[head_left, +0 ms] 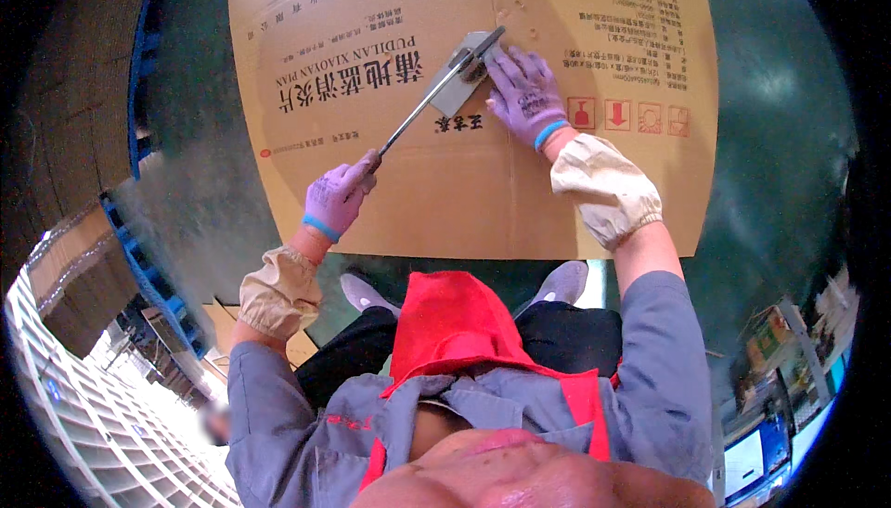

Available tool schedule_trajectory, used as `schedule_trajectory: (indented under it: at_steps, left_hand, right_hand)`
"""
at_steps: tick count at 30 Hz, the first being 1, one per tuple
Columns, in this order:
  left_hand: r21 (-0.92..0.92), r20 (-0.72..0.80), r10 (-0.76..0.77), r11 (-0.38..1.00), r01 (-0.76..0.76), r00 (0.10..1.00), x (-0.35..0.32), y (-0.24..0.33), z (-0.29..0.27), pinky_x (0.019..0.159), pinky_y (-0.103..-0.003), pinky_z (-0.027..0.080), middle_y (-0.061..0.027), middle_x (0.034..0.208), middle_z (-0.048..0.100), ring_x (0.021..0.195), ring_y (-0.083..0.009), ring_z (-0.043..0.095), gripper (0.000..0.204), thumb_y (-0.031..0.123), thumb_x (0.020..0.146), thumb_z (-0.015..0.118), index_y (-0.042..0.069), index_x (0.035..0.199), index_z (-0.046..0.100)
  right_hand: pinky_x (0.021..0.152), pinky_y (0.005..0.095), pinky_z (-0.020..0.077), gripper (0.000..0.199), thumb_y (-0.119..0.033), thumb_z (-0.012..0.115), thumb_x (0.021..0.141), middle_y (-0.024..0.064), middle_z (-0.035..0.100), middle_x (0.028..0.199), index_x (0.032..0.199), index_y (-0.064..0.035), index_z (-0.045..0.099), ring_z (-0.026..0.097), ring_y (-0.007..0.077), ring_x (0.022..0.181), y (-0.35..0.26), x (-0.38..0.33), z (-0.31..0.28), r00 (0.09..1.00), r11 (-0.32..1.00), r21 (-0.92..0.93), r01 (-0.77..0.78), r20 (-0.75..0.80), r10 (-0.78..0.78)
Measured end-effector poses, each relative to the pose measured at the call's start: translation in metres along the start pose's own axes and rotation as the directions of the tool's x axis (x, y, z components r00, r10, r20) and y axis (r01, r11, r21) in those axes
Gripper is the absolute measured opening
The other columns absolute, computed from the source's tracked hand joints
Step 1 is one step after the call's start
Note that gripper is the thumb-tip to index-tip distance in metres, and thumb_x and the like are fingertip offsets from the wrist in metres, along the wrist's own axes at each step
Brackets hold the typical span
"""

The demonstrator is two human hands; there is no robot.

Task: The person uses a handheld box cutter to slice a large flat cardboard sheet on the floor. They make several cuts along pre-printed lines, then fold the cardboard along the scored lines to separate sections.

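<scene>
My left hand (335, 200), in a purple glove, is closed round the grip of a hammer-like tool (419, 109) with a long, thin metal shaft. Its dark head lies at the far end, over a flat grey-white plate (455, 90) on the printed cardboard sheet (390, 202). My right hand (527, 90), gloved the same way, rests palm down just right of that head. Its fingers stretch forward, with the thumb apart beside the plate. Something dark lies between the head and my right fingers; what it is cannot be made out.
The large brown cardboard spreads before me, with a fold line down its middle and small marks near the far side. Dark green floor (761, 165) surrounds it. My feet are at its near edge. Blue pallet edges (139, 257) and stacked brown board (70, 81) stand left.
</scene>
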State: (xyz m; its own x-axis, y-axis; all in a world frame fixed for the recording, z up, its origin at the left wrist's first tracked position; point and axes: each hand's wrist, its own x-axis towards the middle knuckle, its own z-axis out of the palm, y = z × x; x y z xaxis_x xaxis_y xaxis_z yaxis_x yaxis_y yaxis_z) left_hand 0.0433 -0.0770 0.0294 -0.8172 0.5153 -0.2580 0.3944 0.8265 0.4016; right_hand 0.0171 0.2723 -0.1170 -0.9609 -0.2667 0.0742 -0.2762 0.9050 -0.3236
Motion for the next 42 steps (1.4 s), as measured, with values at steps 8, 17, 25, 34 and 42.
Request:
schedule_trajectory:
  at_steps: [8, 17, 25, 34, 42]
  left_hand:
    - [0.043, 0.088, -0.105, 0.994, 0.102, 0.991, 0.021, 0.028, -0.02, 0.074, -0.04, 0.053, -0.0111, 0.1, 0.068, 0.088, -0.0306, 0.066, 0.041, 0.023, 0.09, 0.061, 0.022, 0.131, 0.057]
    - [0.144, 0.222, -0.233, 0.968, 0.204, 0.947, 0.029, 0.048, -0.045, 0.079, -0.039, 0.053, -0.0131, 0.106, 0.068, 0.094, -0.0317, 0.066, 0.041, 0.021, 0.091, 0.062, 0.019, 0.132, 0.057]
    - [0.117, 0.245, -0.179, 0.981, 0.154, 0.953, 0.043, 0.045, -0.061, 0.083, -0.038, 0.053, -0.013, 0.111, 0.067, 0.099, -0.0308, 0.065, 0.042, 0.019, 0.092, 0.06, 0.019, 0.133, 0.055]
    - [0.103, 0.188, -0.083, 0.993, 0.065, 0.979, 0.031, 0.018, -0.027, 0.073, -0.041, 0.053, -0.0089, 0.099, 0.067, 0.086, -0.0301, 0.065, 0.04, 0.023, 0.092, 0.056, 0.022, 0.132, 0.054]
    - [0.029, 0.068, 0.029, 0.999, -0.031, 0.997, 0.025, 0.0, -0.004, 0.064, -0.04, 0.052, -0.0075, 0.087, 0.065, 0.078, -0.0285, 0.064, 0.039, 0.021, 0.09, 0.06, 0.021, 0.129, 0.058]
  right_hand:
    - [0.116, 0.046, 0.0214, 0.073, -0.042, 0.063, 0.084, 0.0083, 0.032, 0.153, 0.146, -0.0138, 0.037, 0.029, 0.0292, 0.14, 0.013, 0.014, -0.001, 0.989, 0.996, -0.041, -0.075, 0.123, 0.08]
    - [0.116, 0.0464, 0.0167, 0.068, -0.047, 0.055, 0.089, 0.0071, 0.028, 0.156, 0.145, -0.0142, 0.038, 0.023, 0.0286, 0.143, 0.017, 0.012, 0.003, 0.988, 0.999, -0.013, -0.05, 0.146, 0.051]
    - [0.114, 0.0487, 0.0241, 0.074, -0.04, 0.064, 0.084, 0.007, 0.031, 0.154, 0.148, -0.0159, 0.035, 0.03, 0.0306, 0.139, 0.016, 0.014, 0.001, 0.992, 0.997, 0.023, -0.073, 0.102, 0.07]
    - [0.113, 0.0472, 0.0248, 0.069, -0.04, 0.062, 0.085, 0.0073, 0.035, 0.151, 0.145, -0.0135, 0.039, 0.031, 0.0303, 0.137, 0.01, 0.014, 0.001, 0.989, 0.997, -0.011, -0.079, 0.123, 0.08]
    - [0.113, 0.0487, 0.0226, 0.071, -0.043, 0.06, 0.085, 0.007, 0.033, 0.152, 0.145, -0.013, 0.039, 0.029, 0.0297, 0.137, 0.011, 0.01, 0.006, 0.992, 0.997, -0.004, -0.079, 0.103, 0.079]
